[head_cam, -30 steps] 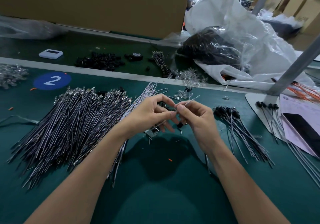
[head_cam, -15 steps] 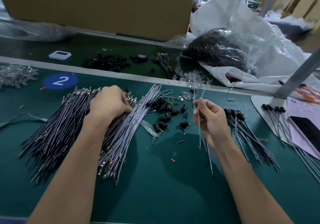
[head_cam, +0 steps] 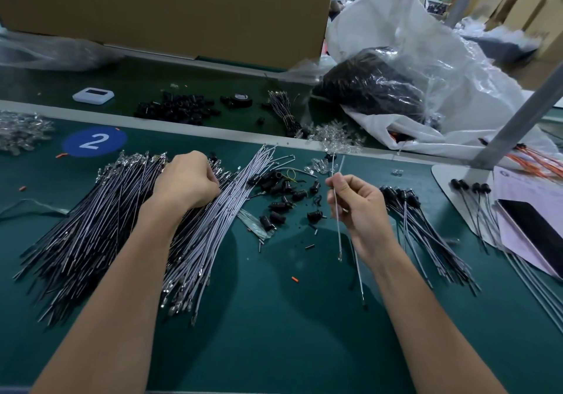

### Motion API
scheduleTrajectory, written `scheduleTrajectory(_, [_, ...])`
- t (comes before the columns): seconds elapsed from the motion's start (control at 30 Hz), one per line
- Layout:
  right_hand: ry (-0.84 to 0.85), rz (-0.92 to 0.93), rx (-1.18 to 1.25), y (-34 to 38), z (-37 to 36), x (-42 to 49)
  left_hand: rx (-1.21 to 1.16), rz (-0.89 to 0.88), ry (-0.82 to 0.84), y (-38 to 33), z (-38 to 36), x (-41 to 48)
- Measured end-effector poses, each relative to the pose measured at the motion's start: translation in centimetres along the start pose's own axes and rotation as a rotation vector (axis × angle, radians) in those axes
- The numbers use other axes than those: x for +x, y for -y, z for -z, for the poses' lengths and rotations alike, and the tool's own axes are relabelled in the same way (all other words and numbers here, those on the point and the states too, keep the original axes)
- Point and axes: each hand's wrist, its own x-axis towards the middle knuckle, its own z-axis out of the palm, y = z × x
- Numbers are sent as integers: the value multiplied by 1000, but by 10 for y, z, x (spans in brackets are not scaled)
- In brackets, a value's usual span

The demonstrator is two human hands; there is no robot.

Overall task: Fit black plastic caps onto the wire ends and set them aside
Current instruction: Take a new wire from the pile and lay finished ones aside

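Grey wire (head_cam: 337, 226) hangs, seemingly pinched, from fingers (head_cam: 341, 184) of right hand (head_cam: 364, 210).

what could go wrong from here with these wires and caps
1. The left hand digs into the wire pile; it may pull out a tangled clump.
2. The wire pinched in the right hand dangles beside the loose caps; a swing could scatter them.
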Motion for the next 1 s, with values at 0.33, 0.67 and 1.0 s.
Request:
scheduleTrajectory(0.33, [-22, -19, 29, -2, 1, 1, -304, -664, -73, -47, 5, -30])
scheduleTrajectory(0.67, [104, -28, 31, -3, -3, -1, -159, -1153, 25, -81, -41, -63])
scheduleTrajectory(1.0, [41, 20, 124, -3, 1, 2, -461, -1015, 57, -76, -37, -63])
